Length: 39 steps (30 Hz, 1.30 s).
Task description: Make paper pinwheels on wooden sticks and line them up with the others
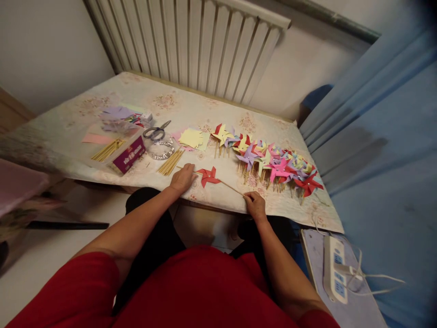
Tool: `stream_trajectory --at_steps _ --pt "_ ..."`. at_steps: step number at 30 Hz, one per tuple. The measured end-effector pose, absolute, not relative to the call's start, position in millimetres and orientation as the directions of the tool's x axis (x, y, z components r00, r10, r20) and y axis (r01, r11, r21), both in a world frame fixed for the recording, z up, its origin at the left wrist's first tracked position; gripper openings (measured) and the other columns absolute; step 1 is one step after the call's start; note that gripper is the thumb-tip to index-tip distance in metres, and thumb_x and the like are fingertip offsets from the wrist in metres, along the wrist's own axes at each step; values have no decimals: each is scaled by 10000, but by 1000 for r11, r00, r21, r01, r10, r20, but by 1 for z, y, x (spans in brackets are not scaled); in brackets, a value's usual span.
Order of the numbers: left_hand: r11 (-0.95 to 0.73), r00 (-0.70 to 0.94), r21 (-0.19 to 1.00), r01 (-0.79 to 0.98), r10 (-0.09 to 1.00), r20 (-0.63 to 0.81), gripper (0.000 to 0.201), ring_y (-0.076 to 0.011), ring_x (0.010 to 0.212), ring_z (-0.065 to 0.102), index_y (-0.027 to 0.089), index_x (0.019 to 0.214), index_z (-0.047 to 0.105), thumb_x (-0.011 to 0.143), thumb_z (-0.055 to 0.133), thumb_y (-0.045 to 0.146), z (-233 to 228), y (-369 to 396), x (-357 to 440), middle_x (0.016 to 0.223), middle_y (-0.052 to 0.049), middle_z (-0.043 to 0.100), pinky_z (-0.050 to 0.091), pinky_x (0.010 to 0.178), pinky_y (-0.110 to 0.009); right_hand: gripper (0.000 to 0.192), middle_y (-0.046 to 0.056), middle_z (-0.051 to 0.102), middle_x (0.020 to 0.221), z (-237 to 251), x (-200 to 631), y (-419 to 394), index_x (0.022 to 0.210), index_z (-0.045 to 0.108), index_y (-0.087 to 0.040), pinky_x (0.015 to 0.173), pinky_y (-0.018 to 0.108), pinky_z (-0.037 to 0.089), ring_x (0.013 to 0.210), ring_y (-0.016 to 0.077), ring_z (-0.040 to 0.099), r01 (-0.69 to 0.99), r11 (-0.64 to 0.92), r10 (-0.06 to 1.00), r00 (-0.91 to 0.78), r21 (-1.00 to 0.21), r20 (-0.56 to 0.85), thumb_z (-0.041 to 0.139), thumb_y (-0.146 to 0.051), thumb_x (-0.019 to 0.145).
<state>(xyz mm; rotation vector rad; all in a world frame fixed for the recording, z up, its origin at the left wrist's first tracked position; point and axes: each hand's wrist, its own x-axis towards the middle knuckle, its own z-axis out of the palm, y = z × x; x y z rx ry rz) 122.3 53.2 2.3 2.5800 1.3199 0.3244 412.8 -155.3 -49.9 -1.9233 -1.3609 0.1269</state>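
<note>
A red paper pinwheel (209,176) lies near the table's front edge, between my two hands. My right hand (255,205) is closed on the lower end of its thin wooden stick (232,187). On the other side, my left hand (184,179) has its fingers closed around a thin stick whose tip sticks out beyond them; whether this is the same stick, I cannot tell. Loose wooden sticks (170,163) lie just left of that hand. Many finished pinwheels (262,159) in several colours are grouped to the right, and yellow paper pieces (194,138) lie behind.
At left are a clear box with a purple label (129,155) holding sticks, scissors (157,132), a round clear case (161,149) and coloured paper (118,113). A radiator (205,50) stands behind the table. A power strip (336,269) with cables and a blue curtain (385,136) are at right.
</note>
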Motion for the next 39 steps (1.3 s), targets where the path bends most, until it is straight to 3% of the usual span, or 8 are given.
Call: stream_trajectory --at_steps 5,10,23,30,34,39 --pt "-499 506 127 857 862 -28 309 -288 1047 629 142 1135 604 962 350 170 6 63 122 1197 -173 583 504 827 -386 224 54 666 768 -57 413 -152 742 685 -200 765 333 465 760 211 607 711 -217 725 576 -669 377 553 -358 830" --pt "-544 546 36 838 836 -54 350 -289 1034 626 111 1120 619 937 321 98 11 66 128 1142 -190 585 499 808 -375 219 53 660 772 -61 409 -149 764 678 -192 753 320 456 755 203 602 735 -219 683 585 -642 437 537 -338 845" --pt "-580 581 46 813 806 -109 346 -307 961 668 108 1097 604 922 307 87 17 62 117 1085 -189 624 503 742 -384 230 64 668 783 -62 406 -149 778 673 -192 739 314 454 752 202 595 778 -217 687 551 -590 474 511 -326 869" --pt "-525 544 199 828 837 -57 286 -272 942 652 149 1030 627 941 357 179 19 54 119 1081 -162 648 470 737 -343 233 63 659 777 -64 406 -149 774 673 -193 746 315 452 767 206 600 792 -223 687 541 -568 484 506 -319 877" --pt "-427 486 410 806 873 -46 157 -208 871 633 177 852 631 870 475 180 18 52 128 916 -84 685 432 707 -278 238 64 660 784 -64 405 -149 780 676 -193 748 316 451 764 205 599 790 -228 688 544 -569 480 503 -323 880" --pt "-111 340 706 699 920 -193 59 -147 673 587 177 752 606 754 551 155 9 47 135 680 2 635 397 608 -228 236 62 668 795 -64 405 -149 783 678 -198 750 313 450 765 200 599 782 -242 691 555 -575 463 505 -328 876"
